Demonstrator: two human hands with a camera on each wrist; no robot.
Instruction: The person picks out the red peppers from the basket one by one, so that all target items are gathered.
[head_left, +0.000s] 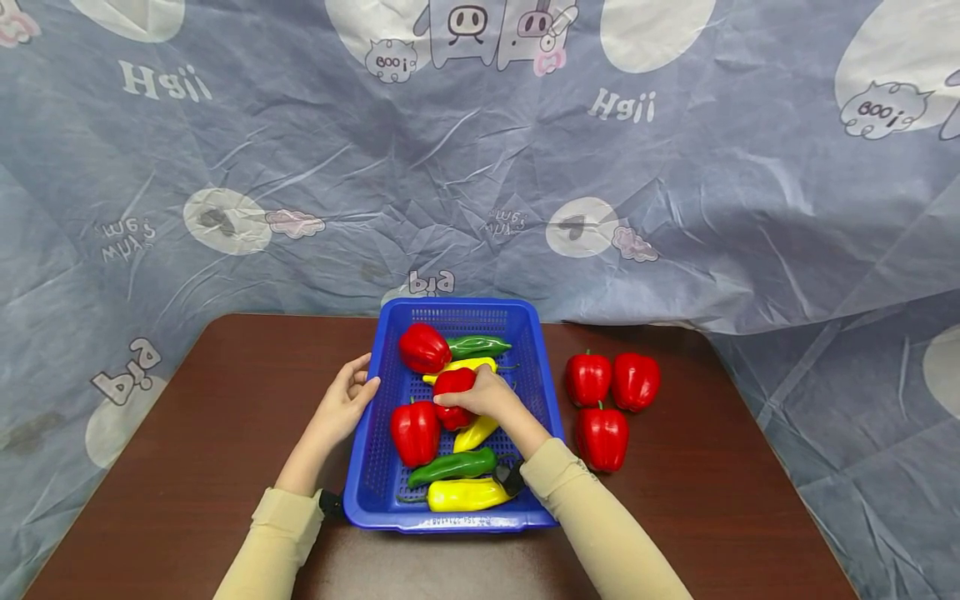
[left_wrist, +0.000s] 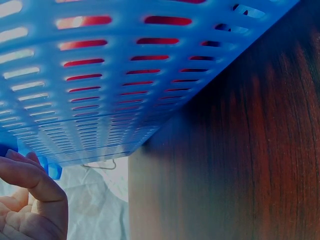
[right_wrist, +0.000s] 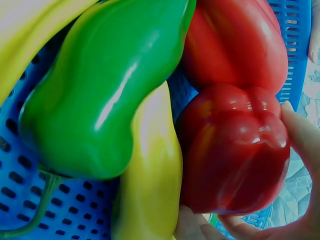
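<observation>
My right hand [head_left: 486, 396] grips a red bell pepper [head_left: 453, 385] inside the blue plastic basket [head_left: 363, 467]. In the right wrist view, thumb and fingers curl round this pepper [right_wrist: 235, 155], its lobed end facing the camera. Another red bell pepper [head_left: 416, 435] sits beside it on the left, and a third [head_left: 423, 348] lies at the back. My left hand [head_left: 347, 398] holds the basket's left rim, thumb over the edge. Bent fingers of that hand [left_wrist: 37, 200] show near the slotted basket wall [left_wrist: 115, 75] in the left wrist view.
Green peppers [head_left: 453, 467] and yellow peppers [head_left: 467, 495] lie in the basket, some partly under the right hand. Three red bell peppers [head_left: 602, 437] stand on the brown table [head_left: 697, 500] right of the basket. A printed grey-blue cloth [head_left: 450, 183] hangs behind the table.
</observation>
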